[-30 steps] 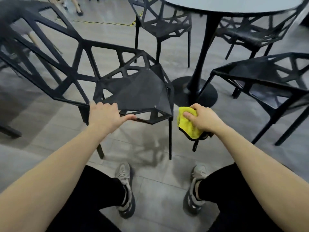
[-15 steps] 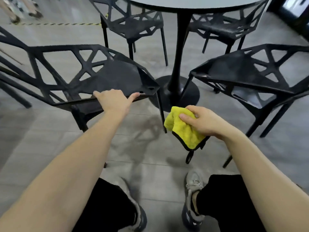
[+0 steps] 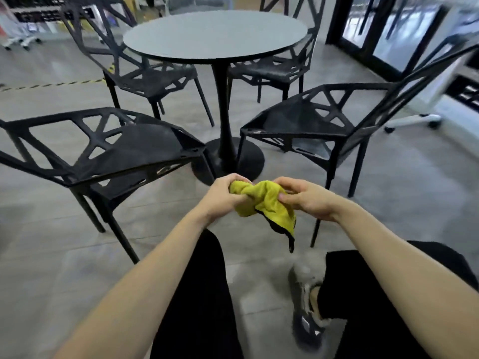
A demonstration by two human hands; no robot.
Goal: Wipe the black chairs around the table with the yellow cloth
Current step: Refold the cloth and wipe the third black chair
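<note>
A yellow cloth [image 3: 267,203] with a black edge is bunched between both hands in front of me. My left hand [image 3: 223,196] grips its left end and my right hand [image 3: 307,199] pinches its right side, while a corner with a black loop hangs down. The near left black chair [image 3: 129,149] stands to the left of my hands, apart from them. The near right black chair [image 3: 311,123] stands to the right. Two more black chairs, one at the far left [image 3: 145,76] and one at the far right [image 3: 269,68], sit behind the round grey table [image 3: 215,35].
The table's black pedestal base [image 3: 228,159] stands on the grey floor just beyond my hands. My legs and one shoe [image 3: 308,314] are below. Dark glass doors [image 3: 388,29] are at the back right. A white wheeled frame [image 3: 414,120] sits right.
My left hand has let go of the near left chair and come across to grip the cloth with my right hand. The view has risen and pulled back, showing the whole table.
</note>
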